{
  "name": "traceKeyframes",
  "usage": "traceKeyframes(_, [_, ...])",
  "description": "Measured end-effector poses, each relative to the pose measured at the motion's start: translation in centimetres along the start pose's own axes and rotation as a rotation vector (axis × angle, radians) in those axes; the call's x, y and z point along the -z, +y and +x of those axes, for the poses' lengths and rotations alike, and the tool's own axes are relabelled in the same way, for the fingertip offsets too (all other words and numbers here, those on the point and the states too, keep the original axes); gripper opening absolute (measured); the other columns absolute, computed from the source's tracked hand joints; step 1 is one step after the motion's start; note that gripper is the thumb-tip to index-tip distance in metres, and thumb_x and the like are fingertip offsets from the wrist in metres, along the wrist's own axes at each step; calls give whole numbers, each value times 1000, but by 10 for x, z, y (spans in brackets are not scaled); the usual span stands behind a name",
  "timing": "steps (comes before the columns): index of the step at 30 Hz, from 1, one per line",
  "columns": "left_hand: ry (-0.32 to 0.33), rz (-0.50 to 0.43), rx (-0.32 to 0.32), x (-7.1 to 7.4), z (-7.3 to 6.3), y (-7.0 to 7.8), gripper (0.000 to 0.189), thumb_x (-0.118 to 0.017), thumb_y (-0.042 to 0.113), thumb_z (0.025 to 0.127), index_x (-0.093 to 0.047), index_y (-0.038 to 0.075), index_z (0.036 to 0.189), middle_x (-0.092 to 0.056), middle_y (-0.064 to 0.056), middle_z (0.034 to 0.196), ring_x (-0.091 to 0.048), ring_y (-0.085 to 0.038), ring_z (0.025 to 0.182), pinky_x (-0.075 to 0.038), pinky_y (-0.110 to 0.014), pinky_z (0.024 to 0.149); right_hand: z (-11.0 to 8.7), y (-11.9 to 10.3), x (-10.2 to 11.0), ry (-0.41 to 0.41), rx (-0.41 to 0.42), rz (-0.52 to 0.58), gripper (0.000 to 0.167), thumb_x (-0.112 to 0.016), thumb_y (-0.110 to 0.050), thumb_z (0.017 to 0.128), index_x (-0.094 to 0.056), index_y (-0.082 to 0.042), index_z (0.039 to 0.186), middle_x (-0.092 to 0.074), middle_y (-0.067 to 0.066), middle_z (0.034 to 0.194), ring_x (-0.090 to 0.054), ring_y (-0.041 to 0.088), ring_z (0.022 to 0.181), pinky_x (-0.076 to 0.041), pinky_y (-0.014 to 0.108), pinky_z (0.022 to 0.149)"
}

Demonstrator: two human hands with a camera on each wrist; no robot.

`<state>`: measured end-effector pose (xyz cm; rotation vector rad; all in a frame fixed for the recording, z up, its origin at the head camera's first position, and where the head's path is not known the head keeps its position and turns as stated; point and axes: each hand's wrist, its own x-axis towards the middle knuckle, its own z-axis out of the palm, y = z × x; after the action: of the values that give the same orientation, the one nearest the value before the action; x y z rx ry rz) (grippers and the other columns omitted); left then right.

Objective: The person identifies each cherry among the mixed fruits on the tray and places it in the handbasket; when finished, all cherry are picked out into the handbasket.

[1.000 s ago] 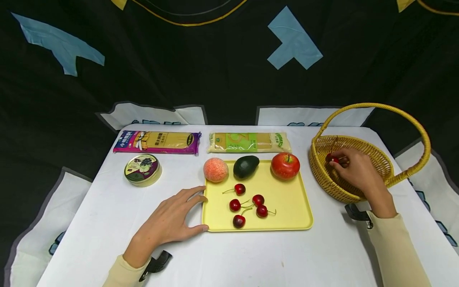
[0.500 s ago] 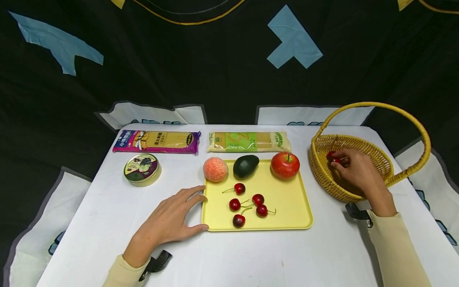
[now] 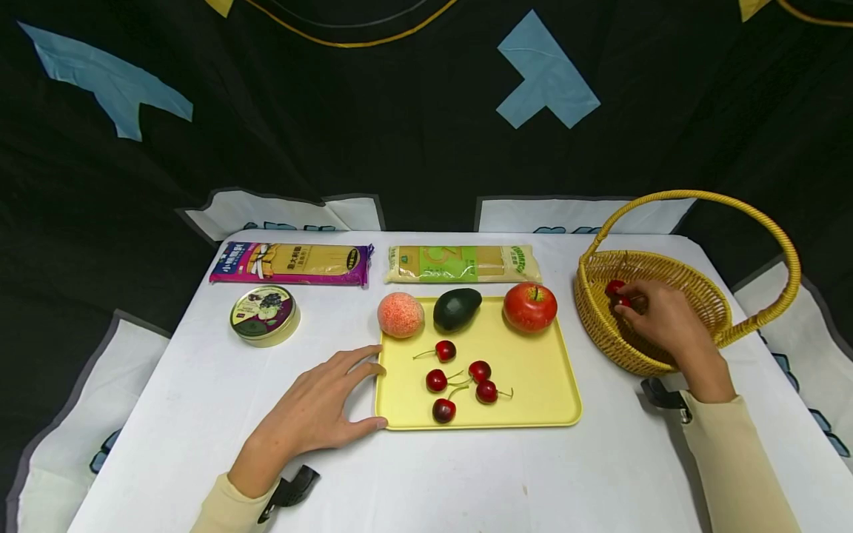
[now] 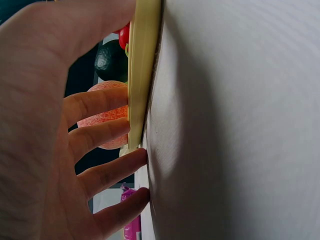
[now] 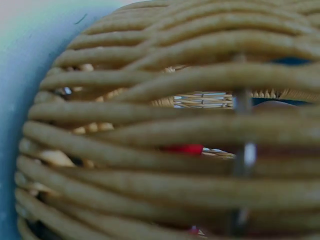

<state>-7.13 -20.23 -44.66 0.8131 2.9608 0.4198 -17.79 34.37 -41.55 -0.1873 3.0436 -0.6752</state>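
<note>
My left hand (image 3: 320,407) rests at the left edge of the yellow tray (image 3: 540,400), thumb and fingers spread along its rim. In the left wrist view, fingertips touch the tray's side (image 4: 142,75) and the cloth. Inside the wicker basket (image 3: 600,340) at the right, my right hand (image 3: 666,314) pinches a cherry (image 3: 623,302) by its stem end, low in the bowl. Another cherry (image 3: 614,286) lies right beside it. The basket's weave (image 5: 150,115) fills the right wrist view and hides the fingers; a bit of red cherry (image 5: 187,149) shows through a gap.
On the tray are several cherries (image 3: 445,351), an avocado (image 3: 457,309), an apple (image 3: 530,307) and a peach (image 3: 401,315) at the corner. Behind lie a purple noodle pack (image 3: 293,263) and a green noodle pack (image 3: 463,264). A round tin (image 3: 265,315) stands left. The basket handle (image 3: 706,196) arches high.
The cherry at my right fingertips has shifted slightly within the basket, and the other cherry shows a little more clearly. My left hand and the tray have stayed put.
</note>
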Motion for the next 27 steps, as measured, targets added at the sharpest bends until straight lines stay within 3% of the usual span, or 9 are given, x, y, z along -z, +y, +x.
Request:
traceKeyframes(15, [11, 2, -7, -1, -1, 0, 70, -74, 72, 88, -67, 24, 139, -48, -1, 166, -52, -29, 147, -55, -57, 107, -2, -11, 4, 47, 23, 11, 37, -74, -19, 103, -69, 5, 131, -68, 30, 123, -65, 48, 112, -54, 69, 93])
traceKeyframes(27, [4, -2, -3, 0, 0, -1, 70, -75, 72, 88, -67, 24, 139, -48, -1, 167, -52, -29, 147, -54, -58, 108, -11, -51, 8, 201, 149, 0, 37, -76, -19, 101, -70, 1, 131, -71, 23, 116, -65, 36, 95, -58, 56, 79])
